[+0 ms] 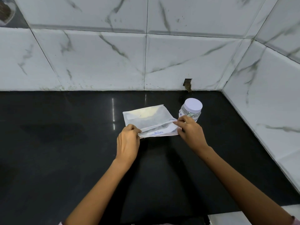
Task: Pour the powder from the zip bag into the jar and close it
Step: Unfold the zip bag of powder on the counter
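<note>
- The black bench [65, 143] carries everything; marbled white wall tiles [97, 62] rise behind it and at 3 o'clock.
- The zip bag [146, 120] lies flat near the middle of the bench, its zip edge toward the person. The pale yellowish powder [144, 113] is gathered at the far end, at 12 o'clock within the bag.
- The left hand [128, 142] pinches the near left corner of the bag at the zip strip, fingers curled on the plastic.
- The right hand [190, 132] pinches the near right corner of the same edge, just in front of the jar.
- The clear jar [191, 113] stands upright at 2 o'clock from the bag, just beside it, with its white lid [194, 105] on.
- Step in hand, as I judge it: opening the zip seal. The two layers look parted at the near edge, but how far the zip is undone I cannot tell.
- Nothing is poured yet. Next comes unscrewing the lid, since the jar is shut, then lifting the bag mouth-up so the powder stays put until the opening is over the jar's mouth.
</note>
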### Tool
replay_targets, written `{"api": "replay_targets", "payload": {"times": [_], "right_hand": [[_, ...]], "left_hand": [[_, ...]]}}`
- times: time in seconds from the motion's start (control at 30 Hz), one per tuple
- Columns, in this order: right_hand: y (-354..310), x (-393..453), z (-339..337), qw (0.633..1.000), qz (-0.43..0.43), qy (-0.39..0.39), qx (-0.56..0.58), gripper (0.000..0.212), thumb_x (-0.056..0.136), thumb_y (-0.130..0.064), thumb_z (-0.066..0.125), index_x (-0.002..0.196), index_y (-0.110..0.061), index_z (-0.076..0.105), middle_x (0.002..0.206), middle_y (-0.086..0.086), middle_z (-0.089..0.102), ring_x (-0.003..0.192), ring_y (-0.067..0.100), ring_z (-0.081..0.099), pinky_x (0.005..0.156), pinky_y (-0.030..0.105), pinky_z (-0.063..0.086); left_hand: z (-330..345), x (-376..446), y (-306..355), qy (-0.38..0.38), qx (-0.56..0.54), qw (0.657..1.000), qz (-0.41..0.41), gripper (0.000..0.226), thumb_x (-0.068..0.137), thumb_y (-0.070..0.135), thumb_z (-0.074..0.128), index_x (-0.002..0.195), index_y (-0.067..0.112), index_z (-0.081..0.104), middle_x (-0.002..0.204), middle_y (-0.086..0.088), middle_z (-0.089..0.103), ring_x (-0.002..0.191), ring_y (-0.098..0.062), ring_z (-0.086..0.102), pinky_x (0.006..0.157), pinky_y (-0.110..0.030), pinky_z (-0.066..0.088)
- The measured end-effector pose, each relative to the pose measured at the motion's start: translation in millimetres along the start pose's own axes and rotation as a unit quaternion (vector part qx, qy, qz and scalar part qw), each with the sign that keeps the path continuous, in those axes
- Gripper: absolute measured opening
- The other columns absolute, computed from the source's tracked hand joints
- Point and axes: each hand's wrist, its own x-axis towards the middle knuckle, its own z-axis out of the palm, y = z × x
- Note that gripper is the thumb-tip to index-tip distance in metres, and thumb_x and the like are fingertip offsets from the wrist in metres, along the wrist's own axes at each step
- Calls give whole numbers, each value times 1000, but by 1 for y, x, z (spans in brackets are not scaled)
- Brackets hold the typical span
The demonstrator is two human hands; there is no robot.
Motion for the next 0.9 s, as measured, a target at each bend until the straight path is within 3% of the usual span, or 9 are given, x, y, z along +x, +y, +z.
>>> {"api": "replay_targets", "payload": {"times": [0.27,0.4,0.47,0.57,0.67,0.77,0.9], "right_hand": [[11,-17,4,1000,-17,7,-1,26,77,0,67,101,-8,74,96,9,68,85,29,61,65,38,53],[19,-26,18,999,19,-31,27,24,83,-4,64,105,-7,72,104,6,65,96,23,59,71,37,54],[27,-29,22,998,21,-48,45,15,85,-7,63,98,-5,72,105,6,65,96,22,60,74,38,54],[37,-32,24,994,24,-67,78,8,86,-8,64,86,-3,71,100,6,66,89,22,62,74,36,53],[42,-35,23,989,47,-82,116,5,82,-7,68,78,-8,70,96,2,67,85,20,64,75,36,54],[44,-34,18,983,56,-92,148,9,77,-6,68,76,-14,69,94,-3,67,83,14,64,76,35,55],[47,-25,5,982,75,-55,162,10,75,-7,69,79,-16,68,90,-4,68,79,12,63,73,36,56]], "left_hand": [[15,-21,0,-2,51,998,26,29,67,-23,63,88,-4,72,86,-14,65,69,-30,62,51,-39,54],[27,-32,3,-23,75,995,58,38,55,-25,70,85,-1,73,82,-12,65,63,-28,63,43,-34,52],[31,-36,1,-44,79,994,68,44,51,-25,72,86,1,74,81,-10,66,62,-26,63,42,-31,51],[36,-41,-4,-68,68,994,59,43,55,-22,72,89,4,75,84,-7,67,65,-24,65,46,-29,51],[41,-43,-5,-85,48,995,36,26,74,-8,69,92,8,76,90,-3,69,79,-24,66,57,-30,52],[48,-38,5,-90,17,996,13,21,86,12,63,101,19,75,101,7,67,102,-14,57,67,-26,48],[60,-21,26,-79,-33,996,9,22,89,25,61,109,22,71,111,11,64,111,-9,50,74,-21,42]]}}
